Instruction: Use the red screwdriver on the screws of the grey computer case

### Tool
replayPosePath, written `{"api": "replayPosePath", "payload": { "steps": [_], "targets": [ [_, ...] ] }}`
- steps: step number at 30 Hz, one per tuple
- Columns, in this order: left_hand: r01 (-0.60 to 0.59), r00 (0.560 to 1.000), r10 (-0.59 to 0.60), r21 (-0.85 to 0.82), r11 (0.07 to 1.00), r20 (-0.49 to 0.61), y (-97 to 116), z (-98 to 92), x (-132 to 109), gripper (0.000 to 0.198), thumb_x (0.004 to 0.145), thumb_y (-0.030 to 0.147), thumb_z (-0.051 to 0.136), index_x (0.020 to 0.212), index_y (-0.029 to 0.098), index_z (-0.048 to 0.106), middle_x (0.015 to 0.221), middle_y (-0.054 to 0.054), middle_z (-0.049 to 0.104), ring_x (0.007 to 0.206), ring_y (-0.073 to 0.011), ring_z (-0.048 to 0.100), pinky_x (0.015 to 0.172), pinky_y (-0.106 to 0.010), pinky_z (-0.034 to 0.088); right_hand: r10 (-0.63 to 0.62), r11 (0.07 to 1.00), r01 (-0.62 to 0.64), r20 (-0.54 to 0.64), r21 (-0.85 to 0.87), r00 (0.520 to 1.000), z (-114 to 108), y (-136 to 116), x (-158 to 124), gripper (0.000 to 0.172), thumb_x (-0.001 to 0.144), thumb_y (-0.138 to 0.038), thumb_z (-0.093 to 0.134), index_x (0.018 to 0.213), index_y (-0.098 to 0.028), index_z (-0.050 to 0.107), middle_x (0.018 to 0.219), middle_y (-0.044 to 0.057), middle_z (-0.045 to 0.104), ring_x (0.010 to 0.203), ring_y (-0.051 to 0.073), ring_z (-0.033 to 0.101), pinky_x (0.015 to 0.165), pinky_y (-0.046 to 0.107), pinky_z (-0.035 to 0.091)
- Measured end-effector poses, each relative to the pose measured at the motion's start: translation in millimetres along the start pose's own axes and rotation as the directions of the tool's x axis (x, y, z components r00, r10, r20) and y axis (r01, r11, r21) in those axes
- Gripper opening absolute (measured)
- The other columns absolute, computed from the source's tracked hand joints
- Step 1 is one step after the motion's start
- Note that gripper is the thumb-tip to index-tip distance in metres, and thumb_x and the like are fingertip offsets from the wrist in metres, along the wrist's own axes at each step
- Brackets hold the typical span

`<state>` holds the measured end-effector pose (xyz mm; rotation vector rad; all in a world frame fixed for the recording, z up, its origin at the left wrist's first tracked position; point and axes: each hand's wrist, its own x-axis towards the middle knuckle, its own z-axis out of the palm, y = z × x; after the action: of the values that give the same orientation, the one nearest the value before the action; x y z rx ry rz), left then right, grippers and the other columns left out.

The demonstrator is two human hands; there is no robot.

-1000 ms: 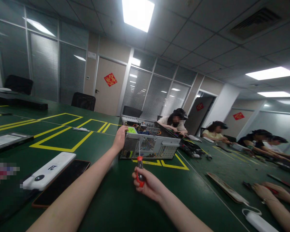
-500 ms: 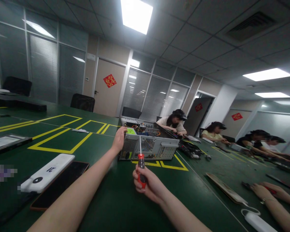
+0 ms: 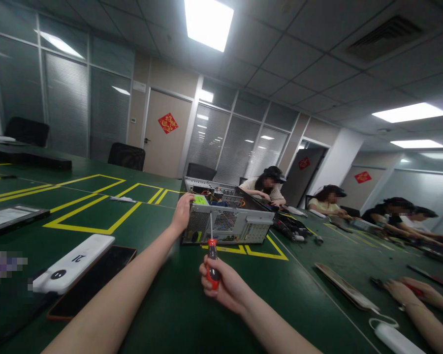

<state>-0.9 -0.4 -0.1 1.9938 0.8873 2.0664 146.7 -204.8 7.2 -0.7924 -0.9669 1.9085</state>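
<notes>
An open computer case (image 3: 256, 230) lies on its side on the green table, with its metal rear panel facing me and wires showing inside. My left hand (image 3: 182, 216) grips the case's near left corner, beside a yellow-green label (image 3: 200, 199) on a box-shaped part. In my right hand (image 3: 227, 287) is a screwdriver (image 3: 212, 251) with a red and black handle, its shaft pointing up and away. The screwdriver's tip is in front of the rear panel, left of the round fan grille (image 3: 225, 221). Whether the tip touches the panel I cannot tell.
On the left lie a white power bank (image 3: 77, 260), a dark phone (image 3: 96, 282) and a hard drive (image 3: 15, 220). Yellow tape (image 3: 77, 229) marks the table (image 3: 162, 305). Co-workers sit along the right side; another person's hands (image 3: 404, 292) are near a second phone (image 3: 343, 285).
My right hand has shifted slightly left and down with the screwdriver, whose tip is lower on the panel. The left hand and the case have stayed in place.
</notes>
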Motion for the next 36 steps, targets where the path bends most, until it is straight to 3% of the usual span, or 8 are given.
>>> {"api": "replayPosePath", "payload": {
  "steps": [11,36],
  "targets": [
    [0.000,1.000,-0.001,0.009,1.000,0.009,-0.1,-0.3,0.0,0.043,0.094,0.035,0.017,0.092,0.018,0.056,0.110,-0.010,0.060,0.114,-0.0195,0.050,0.105,-0.040,0.035,0.005,0.997,0.001,-0.082,0.073,0.997,-1.3,0.0,2.3,0.030,0.074,-0.031,0.066,0.087,-0.021,0.040,0.067,-0.004,0.055,0.047,0.005,0.044,0.045,0.018,0.016],
    [0.010,1.000,-0.010,0.013,1.000,0.019,2.2,-0.9,0.7,0.042,0.093,0.036,0.016,0.091,0.020,0.054,0.110,-0.009,0.059,0.113,-0.0187,0.050,0.104,-0.038,0.036,0.056,0.993,-0.051,-0.046,0.109,0.997,-6.7,-0.9,3.9,0.024,0.075,-0.029,0.065,0.086,-0.019,0.046,0.068,-0.003,0.055,0.048,0.005,0.042,0.044,0.016,0.017]
  ]
}}
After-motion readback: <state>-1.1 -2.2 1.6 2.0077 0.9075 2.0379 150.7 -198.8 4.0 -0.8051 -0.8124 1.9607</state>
